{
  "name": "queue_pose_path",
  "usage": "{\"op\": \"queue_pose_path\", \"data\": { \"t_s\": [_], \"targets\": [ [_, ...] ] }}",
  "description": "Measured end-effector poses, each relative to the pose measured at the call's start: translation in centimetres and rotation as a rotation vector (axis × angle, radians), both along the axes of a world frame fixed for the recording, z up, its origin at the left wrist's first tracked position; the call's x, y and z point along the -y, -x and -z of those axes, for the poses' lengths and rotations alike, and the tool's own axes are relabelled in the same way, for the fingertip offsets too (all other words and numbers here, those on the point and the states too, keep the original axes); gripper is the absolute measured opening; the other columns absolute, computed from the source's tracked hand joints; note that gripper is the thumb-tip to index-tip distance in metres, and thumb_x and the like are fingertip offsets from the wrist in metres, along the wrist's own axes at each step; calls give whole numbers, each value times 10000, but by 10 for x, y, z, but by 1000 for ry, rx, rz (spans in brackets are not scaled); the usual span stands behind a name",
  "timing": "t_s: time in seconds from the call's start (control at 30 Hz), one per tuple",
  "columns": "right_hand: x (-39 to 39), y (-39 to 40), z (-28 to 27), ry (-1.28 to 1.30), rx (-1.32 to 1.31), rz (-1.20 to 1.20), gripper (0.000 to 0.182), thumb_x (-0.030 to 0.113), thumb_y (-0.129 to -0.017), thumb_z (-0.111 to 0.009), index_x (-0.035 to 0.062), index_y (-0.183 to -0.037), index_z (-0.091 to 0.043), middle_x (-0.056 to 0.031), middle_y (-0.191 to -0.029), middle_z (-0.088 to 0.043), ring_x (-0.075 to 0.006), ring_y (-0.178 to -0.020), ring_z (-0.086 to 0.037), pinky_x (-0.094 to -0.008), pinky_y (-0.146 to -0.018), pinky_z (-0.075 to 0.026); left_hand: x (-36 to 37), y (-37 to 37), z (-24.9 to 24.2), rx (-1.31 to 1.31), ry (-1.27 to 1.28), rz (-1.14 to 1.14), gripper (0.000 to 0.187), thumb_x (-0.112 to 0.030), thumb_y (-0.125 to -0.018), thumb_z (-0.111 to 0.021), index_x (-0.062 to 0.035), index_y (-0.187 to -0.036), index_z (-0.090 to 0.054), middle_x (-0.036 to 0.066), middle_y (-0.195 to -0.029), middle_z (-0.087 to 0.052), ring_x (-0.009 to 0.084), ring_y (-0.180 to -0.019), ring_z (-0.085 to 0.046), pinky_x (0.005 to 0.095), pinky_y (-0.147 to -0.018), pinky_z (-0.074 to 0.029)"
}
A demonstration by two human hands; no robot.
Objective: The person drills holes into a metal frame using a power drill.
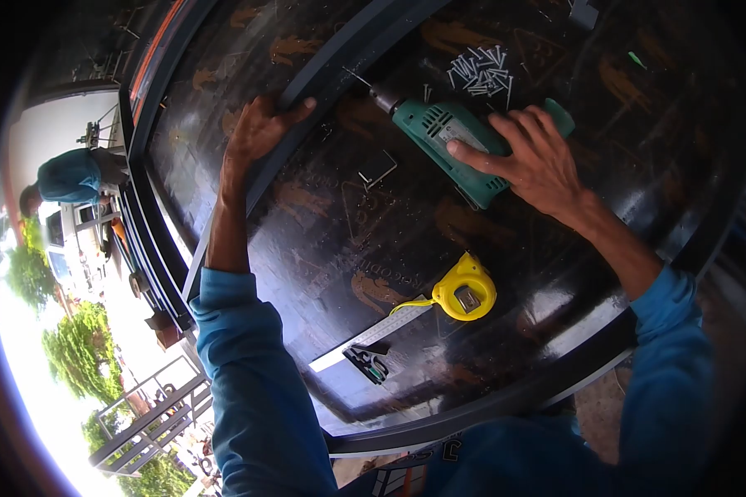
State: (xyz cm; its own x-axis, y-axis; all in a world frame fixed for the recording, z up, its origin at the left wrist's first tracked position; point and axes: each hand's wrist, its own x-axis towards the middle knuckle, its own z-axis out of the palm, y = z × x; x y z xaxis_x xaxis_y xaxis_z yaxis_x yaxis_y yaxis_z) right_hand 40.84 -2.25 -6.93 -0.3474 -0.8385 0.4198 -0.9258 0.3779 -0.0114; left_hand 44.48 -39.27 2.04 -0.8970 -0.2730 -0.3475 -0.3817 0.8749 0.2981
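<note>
My right hand [539,161] is wrapped round a green power drill [452,141], whose thin bit points to the upper left, close to a dark metal bar [331,74]. My left hand [265,128] rests on the same bar, its thumb stretched out over it and its other fingers partly hidden. A pile of screws [481,70] lies just beyond the drill. Nearer to me, a yellow tape measure [466,290] sits beside a metal square [373,338] with a black handle. A small metal bracket [378,169] lies between the bar and the drill.
The dark printed board [307,273] under the tools has a raised dark frame [506,410] along its near edge. Another person [70,176] in a blue top stands at the left beyond the table. Metal frames [153,418] stand at the lower left. A green bit [636,60] lies at the upper right.
</note>
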Motion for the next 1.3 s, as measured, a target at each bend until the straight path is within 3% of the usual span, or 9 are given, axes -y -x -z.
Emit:
{"op": "queue_pose_path", "data": {
  "t_s": [0.23, 0.3, 0.4, 0.67, 0.73, 0.8, 1.03, 1.1, 1.3],
  "targets": [
    [13, 5, 10, 90, -76, -4, 699, 132, -853, -634, 444, -1415, -360, -90, -1038, -531, -243, -940, -543, -463, -904, -430, -1, -4, 5, -122, 21, 14, 626, -568, -833, -636, 8, -1076, -681, 232, -935, -695, 314, -921, -684, 410, -844, -485],
    [14, 4, 10, 82, -101, -11, 700, 150, -849, -646, 439, -1416, -356, -84, -1022, -529, -240, -923, -543, -467, -902, -428, 4, 2, 6, 23, 66, 1, 592, -563, -839, -636, -23, -1076, -690, 212, -949, -700, 312, -938, -684, 404, -859, -491],
    [16, 0, 2, 80, -57, 11, 733, 146, -848, -649, 436, -1434, -319, -90, -1013, -502, -248, -924, -525, -473, -902, -421, 1, -4, 6, -90, 44, 43, 600, -567, -839, -632, -24, -1089, -687, 197, -972, -702, 308, -974, -678, 399, -887, -493],
    [16, -8, -21, -343, -58, 42, 900, 135, -825, -671, 385, -1520, -157, -132, -1023, -463, -260, -891, -479, -449, -880, -411, 13, -2, 9, 6, 10, -25, 706, -608, -797, -635, 22, -1114, -666, 213, -1001, -694, 341, -993, -667, 402, -904, -490],
    [17, -10, -19, -331, -44, 28, 903, 129, -828, -669, 388, -1520, -149, -135, -1022, -466, -259, -882, -478, -444, -871, -409, 20, -1, 8, -19, -3, -18, 715, -607, -792, -638, 30, -1117, -660, 220, -998, -692, 350, -982, -668, 411, -888, -493],
    [14, -10, -23, -278, 8, 13, 897, 138, -841, -665, 391, -1522, -139, -144, -1019, -475, -256, -863, -478, -433, -855, -410, 19, 6, -4, 141, -22, 101, 718, -595, -802, -632, 48, -1121, -650, 234, -960, -690, 346, -946, -672, 431, -849, -490],
    [-2, -1, -16, -160, -44, -16, 838, 212, -864, -649, 400, -1510, -150, -131, -989, -488, -264, -849, -506, -499, -858, -418, 20, 6, -8, 44, -176, 221, 682, -566, -814, -650, 64, -1077, -657, 215, -885, -684, 309, -859, -668, 403, -773, -490],
    [-5, -3, -17, -161, -78, -9, 815, 228, -870, -641, 412, -1500, -157, -123, -974, -488, -263, -844, -516, -528, -847, -422, 12, 6, -14, 66, -203, 199, 690, -575, -813, -647, 60, -1084, -656, 211, -885, -684, 309, -856, -666, 406, -774, -489],
    [-1, -2, -17, -178, -108, -7, 829, 239, -854, -667, 421, -1492, -169, -128, -965, -491, -255, -829, -523, -510, -822, -434, 17, 8, -19, 100, -180, 222, 722, -598, -810, -639, 52, -1124, -640, 212, -898, -684, 317, -864, -664, 420, -778, -490]
  ]
}}
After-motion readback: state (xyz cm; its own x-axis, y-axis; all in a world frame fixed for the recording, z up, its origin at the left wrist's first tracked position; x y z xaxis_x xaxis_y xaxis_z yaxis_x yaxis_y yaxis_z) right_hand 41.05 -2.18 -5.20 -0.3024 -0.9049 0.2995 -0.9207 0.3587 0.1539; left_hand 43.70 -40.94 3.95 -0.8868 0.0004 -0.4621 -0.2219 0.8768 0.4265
